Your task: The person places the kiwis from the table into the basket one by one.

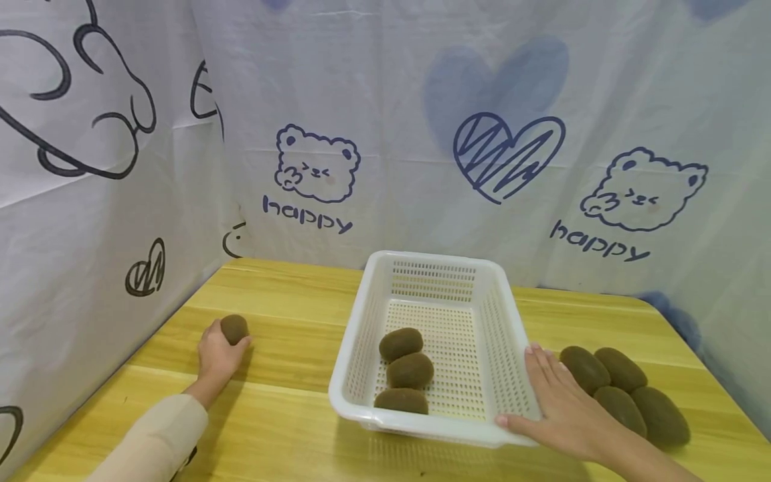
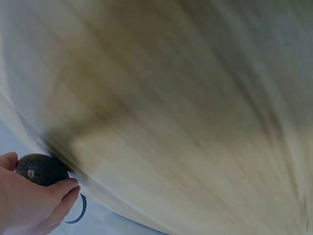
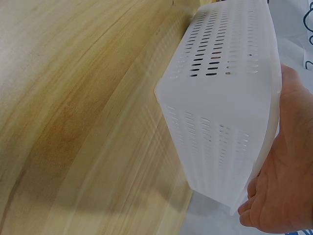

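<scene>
A white perforated plastic basket (image 1: 482, 428) stands mid-table with three brown kiwis (image 1: 409, 370) inside along its left side. My left hand (image 1: 218, 355) reaches far left and grips a single kiwi (image 1: 234, 328) on the wooden table; the left wrist view shows the same kiwi (image 2: 41, 169) between my thumb and fingers. My right hand (image 1: 560, 405) lies flat with straight fingers against the basket's right wall, near its front corner. In the right wrist view the basket (image 3: 225, 98) fills the frame with my palm (image 3: 288, 171) against its side.
Several more kiwis (image 1: 626, 395) lie in a cluster on the table (image 1: 289, 388) just right of my right hand. A white cloth with bear and heart drawings (image 1: 385, 147) walls off the back and left sides. The table's right corner is rounded.
</scene>
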`<state>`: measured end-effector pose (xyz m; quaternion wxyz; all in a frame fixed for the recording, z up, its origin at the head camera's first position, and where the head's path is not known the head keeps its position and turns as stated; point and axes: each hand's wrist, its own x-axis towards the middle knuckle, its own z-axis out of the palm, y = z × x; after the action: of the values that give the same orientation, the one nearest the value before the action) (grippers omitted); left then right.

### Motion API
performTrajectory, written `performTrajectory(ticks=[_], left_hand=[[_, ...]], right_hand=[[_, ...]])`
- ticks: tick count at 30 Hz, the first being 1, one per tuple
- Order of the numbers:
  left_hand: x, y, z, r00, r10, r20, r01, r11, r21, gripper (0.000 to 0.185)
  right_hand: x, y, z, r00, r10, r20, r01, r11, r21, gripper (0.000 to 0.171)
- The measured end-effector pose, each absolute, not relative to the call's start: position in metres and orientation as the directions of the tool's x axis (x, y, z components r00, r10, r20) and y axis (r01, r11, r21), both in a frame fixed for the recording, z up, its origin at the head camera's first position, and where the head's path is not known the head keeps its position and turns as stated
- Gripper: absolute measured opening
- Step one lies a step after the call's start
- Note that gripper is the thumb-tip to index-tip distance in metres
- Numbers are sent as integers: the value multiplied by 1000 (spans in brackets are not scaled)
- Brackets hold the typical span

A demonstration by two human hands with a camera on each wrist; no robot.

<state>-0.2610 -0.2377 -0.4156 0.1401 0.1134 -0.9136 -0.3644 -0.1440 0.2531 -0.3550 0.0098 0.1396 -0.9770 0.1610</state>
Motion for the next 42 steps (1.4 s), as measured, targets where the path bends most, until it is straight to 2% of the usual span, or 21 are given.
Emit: performTrajectory(ticks=[5,10,14,24,32,42], left_hand=[[-261,-241,-413,-923,-332,194,-105,704,702,58],[-261,-245,-409,-936,-320,144,-133,703,698,61],[-261,-247,-406,-952,-286,110,-135,714,687,63],[-259,-248,-403,-984,-154,92,-52,735,676,66],[-258,-246,-397,-985,-154,75,-55,699,713,71],[-251,-232,-379,-989,-144,28,-63,587,807,74]], right_hand=[[-144,252,-355,-959,-273,71,-282,909,-307,108],[-143,252,-355,-958,-274,88,-288,911,-296,108],[-143,252,-356,-959,-272,83,-284,911,-298,108],[-144,253,-355,-961,-269,68,-277,914,-298,109],[-144,252,-355,-961,-267,73,-277,919,-282,110],[-144,253,-357,-956,-284,79,-295,914,-278,112]])
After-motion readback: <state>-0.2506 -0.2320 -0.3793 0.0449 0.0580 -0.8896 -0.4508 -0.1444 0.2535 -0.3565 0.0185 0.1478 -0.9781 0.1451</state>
